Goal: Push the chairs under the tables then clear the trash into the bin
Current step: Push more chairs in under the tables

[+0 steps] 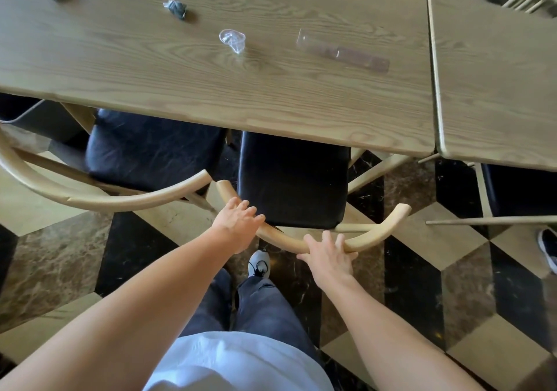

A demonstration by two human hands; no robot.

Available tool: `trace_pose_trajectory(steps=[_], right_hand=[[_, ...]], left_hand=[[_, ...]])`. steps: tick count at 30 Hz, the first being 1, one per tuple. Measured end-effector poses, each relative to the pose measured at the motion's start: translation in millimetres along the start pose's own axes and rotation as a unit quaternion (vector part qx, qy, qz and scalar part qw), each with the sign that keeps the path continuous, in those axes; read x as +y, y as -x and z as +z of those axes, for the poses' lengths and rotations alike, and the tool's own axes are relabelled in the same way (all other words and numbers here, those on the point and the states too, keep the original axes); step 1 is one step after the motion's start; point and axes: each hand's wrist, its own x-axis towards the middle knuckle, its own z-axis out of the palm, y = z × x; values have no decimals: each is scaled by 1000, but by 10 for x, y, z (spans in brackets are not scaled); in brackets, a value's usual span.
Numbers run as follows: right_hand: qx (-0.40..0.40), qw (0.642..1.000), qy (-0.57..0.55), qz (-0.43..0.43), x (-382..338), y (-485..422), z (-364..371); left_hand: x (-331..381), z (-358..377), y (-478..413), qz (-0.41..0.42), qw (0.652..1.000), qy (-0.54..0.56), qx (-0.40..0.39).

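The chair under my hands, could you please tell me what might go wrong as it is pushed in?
1. The rail ends close beside the neighbour chair; pushing askew could knock them together.
2. The left hand and right hand press the rail rather than clasp it, so they might slip.
3. A bump against the table might roll the tipped cup.

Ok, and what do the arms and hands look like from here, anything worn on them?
Both arms are bare, with no sleeves in view. The left hand and right hand show no gloves, watch or rings. Lower down are a white top, dark grey trousers and a light grey shoe.
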Motion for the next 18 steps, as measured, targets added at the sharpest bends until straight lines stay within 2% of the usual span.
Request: trace_pose_trajectory(steps=[8,18], right_hand=[[9,1000,13,-12,54,-7,-37],[50,998,19,-26,136,-192,-29]], left_hand=[[28,49,-18,-2,1000,7,15],[60,18,-101,-20,997,21,71]])
